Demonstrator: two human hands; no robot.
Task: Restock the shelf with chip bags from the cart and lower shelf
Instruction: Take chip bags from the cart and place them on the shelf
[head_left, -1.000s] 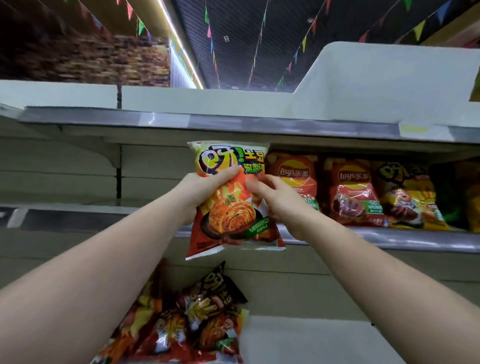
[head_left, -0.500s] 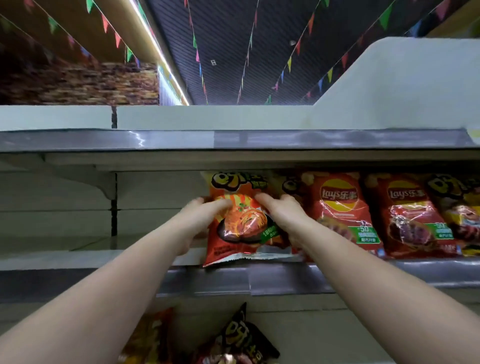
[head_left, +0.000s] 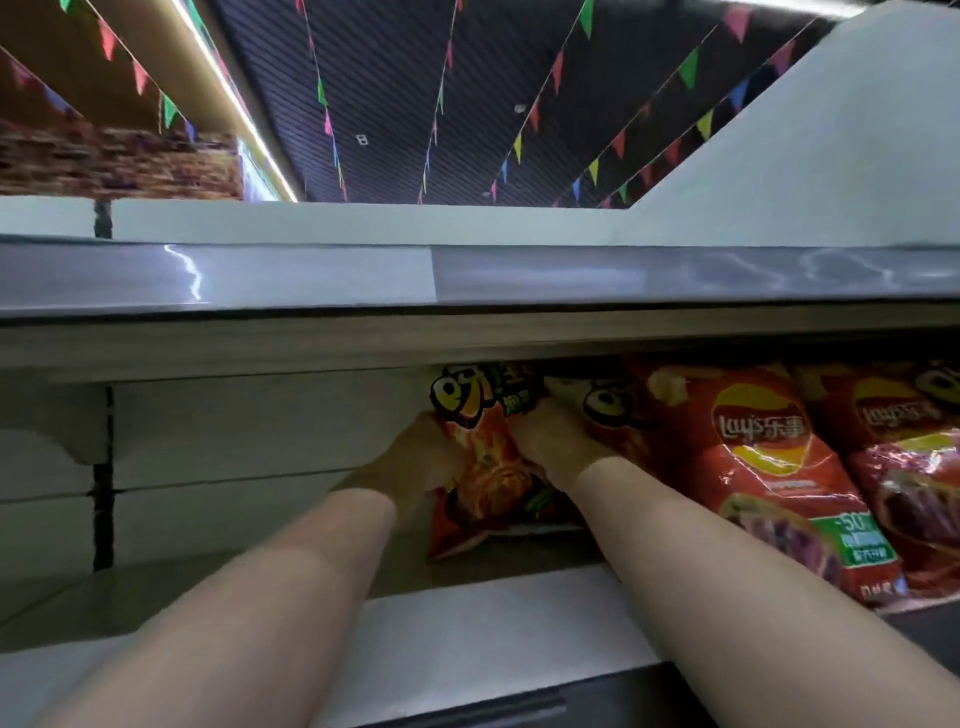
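An orange-red chip bag (head_left: 488, 467) with a cartoon-eye logo stands upright deep on the white shelf (head_left: 467, 629), left of the other bags. My left hand (head_left: 410, 462) grips its left edge. My right hand (head_left: 550, 441) grips its right side near the top. Right beside it stand another bag with the same logo (head_left: 618, 415) and a red Lay's bag (head_left: 769, 457). The fingertips of both hands are hidden behind the bag.
A second red Lay's bag (head_left: 904, 467) leans at the far right. The upper shelf's grey front rail (head_left: 467, 275) hangs low over the bags. The shelf left of my hands is bare white board (head_left: 156, 597). Coloured pennants hang from the ceiling.
Both hands have pushed the chip bag further back onto the shelf, next to the row. The view has moved closer and tilted up, so the lower shelf's bags have dropped out of sight.
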